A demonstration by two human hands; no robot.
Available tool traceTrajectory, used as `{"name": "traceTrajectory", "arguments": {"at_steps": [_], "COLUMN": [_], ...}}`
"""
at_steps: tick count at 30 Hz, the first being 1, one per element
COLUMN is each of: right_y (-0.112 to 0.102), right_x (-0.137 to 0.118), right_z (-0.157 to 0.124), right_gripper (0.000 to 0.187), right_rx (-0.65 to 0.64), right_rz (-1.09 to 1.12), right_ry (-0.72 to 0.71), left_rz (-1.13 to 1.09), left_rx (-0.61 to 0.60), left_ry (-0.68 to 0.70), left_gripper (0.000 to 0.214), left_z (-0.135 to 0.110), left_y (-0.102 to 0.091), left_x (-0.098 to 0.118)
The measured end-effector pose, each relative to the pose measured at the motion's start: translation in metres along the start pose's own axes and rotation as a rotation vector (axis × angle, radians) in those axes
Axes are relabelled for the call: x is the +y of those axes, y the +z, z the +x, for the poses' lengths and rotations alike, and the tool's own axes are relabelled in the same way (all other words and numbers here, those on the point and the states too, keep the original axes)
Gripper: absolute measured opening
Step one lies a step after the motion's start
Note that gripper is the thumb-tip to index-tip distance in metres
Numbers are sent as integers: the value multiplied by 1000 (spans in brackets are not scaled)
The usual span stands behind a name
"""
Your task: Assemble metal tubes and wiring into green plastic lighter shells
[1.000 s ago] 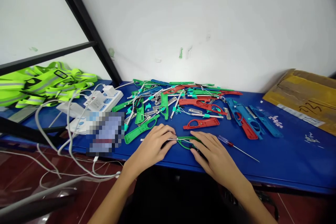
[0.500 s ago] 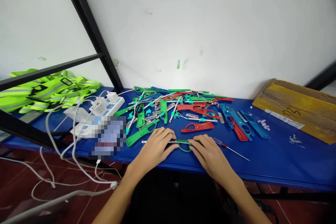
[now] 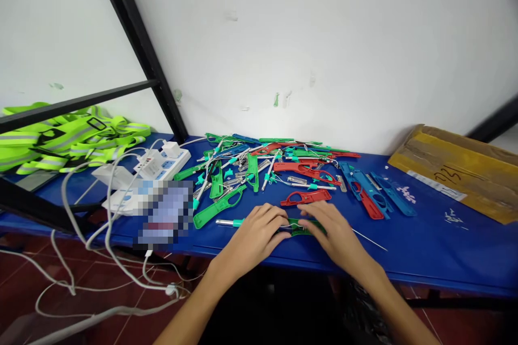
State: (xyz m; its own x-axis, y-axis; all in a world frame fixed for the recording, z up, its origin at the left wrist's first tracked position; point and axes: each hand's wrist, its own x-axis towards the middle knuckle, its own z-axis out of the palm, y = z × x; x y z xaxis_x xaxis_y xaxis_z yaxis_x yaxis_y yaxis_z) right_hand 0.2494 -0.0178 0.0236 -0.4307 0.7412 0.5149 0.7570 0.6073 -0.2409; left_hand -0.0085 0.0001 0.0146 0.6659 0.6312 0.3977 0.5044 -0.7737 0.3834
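- At the far left, fluorescent yellow reflective straps lie bundled behind a black metal frame.
- Left of centre, a white power strip carries plug-in chargers; a blurred-out phone lies against it with a cable at its lower edge, apparently to charge.
- Across the middle, against the wall, spreads a heap of green, red and blue lighter shells, metal tubes and wires, probably pushed back to stay within reach.
- Low centre, a metal lighter tube with a teal collar points left from under the left hand, whose fingers and thumb close on the left end of a green lighter shell, seemingly to steady it.
- That shell lies between the hands near the blue table's front edge, a pale wire inside.
- Just behind it rests a red shell half.
- The right hand curves over the shell's right part, thumb and forefinger apart; I cannot tell whether it grips.
- Right of it, a thin metal shaft lies partly hidden.
- Farther right are blue shell halves, then a taped cardboard box.
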Motion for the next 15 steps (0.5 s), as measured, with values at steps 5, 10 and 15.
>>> {"name": "traceTrajectory", "arguments": {"at_steps": [5,10,15], "right_y": [-13,-5,-16], "right_x": [59,84,49], "right_z": [64,94,61], "right_gripper": [29,32,27], "right_rx": [-128,-189,-231], "right_rz": [-46,-23,108], "right_ry": [-19,-26,-88], "left_rz": [-22,-41,-15], "left_rx": [0,19,15], "left_ry": [-12,-21,-17], "left_gripper": [14,15,18], "left_z": [0,0,-1], "left_y": [0,0,0], "left_x": [0,0,-1]}}
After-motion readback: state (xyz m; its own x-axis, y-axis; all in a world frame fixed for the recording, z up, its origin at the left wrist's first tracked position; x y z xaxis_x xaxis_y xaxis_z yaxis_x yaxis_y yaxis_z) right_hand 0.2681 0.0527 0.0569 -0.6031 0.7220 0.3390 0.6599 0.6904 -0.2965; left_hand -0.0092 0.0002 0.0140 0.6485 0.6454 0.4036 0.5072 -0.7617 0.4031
